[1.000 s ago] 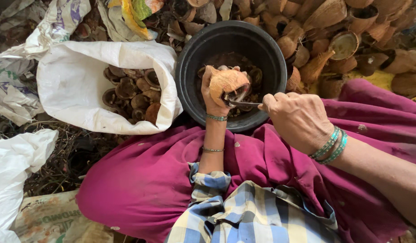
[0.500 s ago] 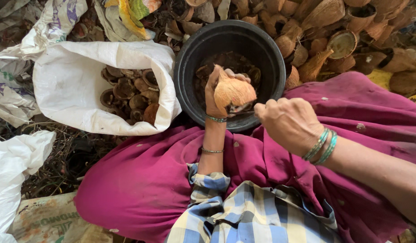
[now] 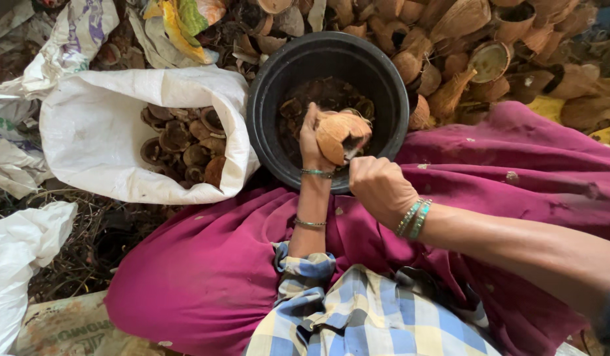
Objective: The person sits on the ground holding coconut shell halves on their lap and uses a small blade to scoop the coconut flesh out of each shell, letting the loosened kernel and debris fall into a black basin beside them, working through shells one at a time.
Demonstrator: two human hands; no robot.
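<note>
Over a magenta skirt [image 3: 206,277], the right hand [image 3: 380,188] was clenched, its contents hidden, against a coconut shell [image 3: 338,135] gripped by the left hand [image 3: 311,142] above a black bucket [image 3: 265,112]; beyond lay a shell-filled sack [image 3: 94,132] and husks [image 3: 463,39].

soft, even daylight, no hard shadows. the white sack [image 3: 107,132] is the brightest patch, near glare but not blown out. the black tub [image 3: 278,86] swallows detail inside. centre is sharp; the forearm at the lower right edge blurs, and the corners stretch slightly and dim.
</note>
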